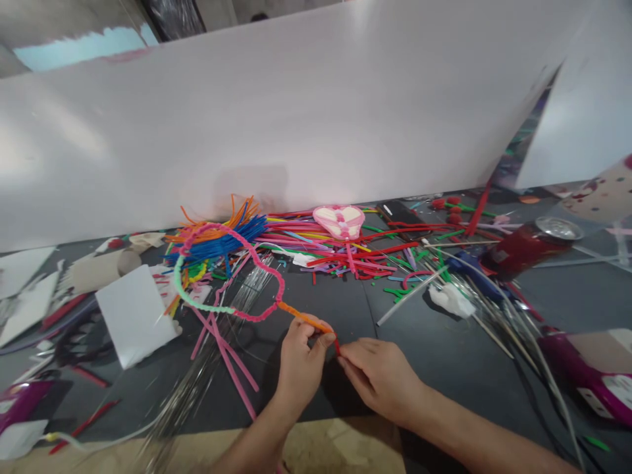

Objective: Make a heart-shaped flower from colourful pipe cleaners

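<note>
Between finger and thumb, my left hand (302, 355) pinches an orange pipe cleaner (299, 315). That strand joins a large loop of twisted pipe cleaners (265, 262), pink with a mint green stretch, which stands out to the upper left above the table. A short red pipe cleaner (337, 345) runs from the orange one down to my right hand (380, 375), whose fingertips are closed on its lower end. Beyond my hands, a pink and cream heart shape (340, 222) made of pipe cleaners rests on a heap of loose ones.
Orange and blue pipe cleaner bundles (224, 237) lie at the back left. Silver wires (197, 375) spread beside my left forearm. On the right are a red can (530, 247), a blue glue gun (486, 276) and cords. A white panel (276, 125) stands behind.
</note>
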Motion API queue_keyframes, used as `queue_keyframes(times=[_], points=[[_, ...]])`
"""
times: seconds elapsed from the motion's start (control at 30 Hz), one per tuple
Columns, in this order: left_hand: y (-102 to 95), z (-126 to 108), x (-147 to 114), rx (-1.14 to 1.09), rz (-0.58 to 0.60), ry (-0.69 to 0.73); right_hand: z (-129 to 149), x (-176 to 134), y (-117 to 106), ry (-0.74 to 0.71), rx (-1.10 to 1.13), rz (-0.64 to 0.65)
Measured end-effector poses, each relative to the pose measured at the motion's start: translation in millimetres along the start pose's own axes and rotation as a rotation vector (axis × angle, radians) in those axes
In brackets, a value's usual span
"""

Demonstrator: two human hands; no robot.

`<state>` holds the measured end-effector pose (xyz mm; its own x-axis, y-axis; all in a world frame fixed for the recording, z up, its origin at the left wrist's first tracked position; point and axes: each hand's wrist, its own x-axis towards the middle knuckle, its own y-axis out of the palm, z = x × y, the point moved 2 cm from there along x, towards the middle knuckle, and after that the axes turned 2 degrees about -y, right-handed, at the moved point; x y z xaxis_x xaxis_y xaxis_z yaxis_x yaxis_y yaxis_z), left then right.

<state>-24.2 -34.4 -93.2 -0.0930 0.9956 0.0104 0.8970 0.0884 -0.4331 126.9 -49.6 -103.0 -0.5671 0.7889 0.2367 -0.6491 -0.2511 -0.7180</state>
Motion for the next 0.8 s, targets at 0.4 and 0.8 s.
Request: queue_keyframes(times=[0.4,0.8], points=[[5.7,-4.1,-4.9,-0.371,0.236,-0.131,-8.3,8.8,-11.7,0.339,0.494,0.046],[-0.7,-3.5,0.6,-0.098,0.032,-0.021,5.0,6.1,-10.4,0.133,0.209,0.031]])
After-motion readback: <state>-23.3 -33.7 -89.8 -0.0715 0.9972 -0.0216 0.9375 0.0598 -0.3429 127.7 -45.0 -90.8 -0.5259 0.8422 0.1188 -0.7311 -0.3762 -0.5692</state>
